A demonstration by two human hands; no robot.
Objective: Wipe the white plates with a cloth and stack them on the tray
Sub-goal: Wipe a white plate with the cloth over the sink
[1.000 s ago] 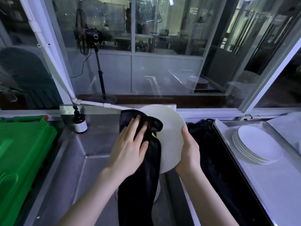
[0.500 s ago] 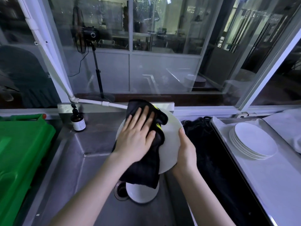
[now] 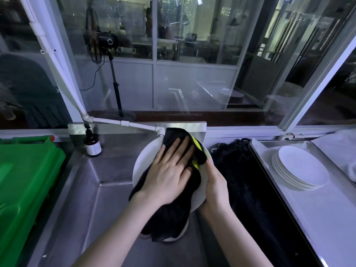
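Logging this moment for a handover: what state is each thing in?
left hand: flat, pressing the cloth onto the held plate.
right hand: grips the held plate's right rim.
held plate: tilted above the sink, partly covered.
cloth: draped over that plate, hanging down.
plate stack: lying flat on the tray.
bottle: upright beside the sink.

A green plastic crate (image 3: 28, 180) is seen at the left edge of the frame, beside a stainless steel sink (image 3: 107, 170) at lower centre. A brown pump bottle (image 3: 92, 143) with a white label is stood upright on the sink's rear left corner. A white pipe (image 3: 123, 123) is run down the left window frame and across the sink's back ledge. A pedestal fan (image 3: 115, 89) is seen through the glass, upper left of centre. A heap of black material (image 3: 242, 180), kind not determined, is noted right of the sink.
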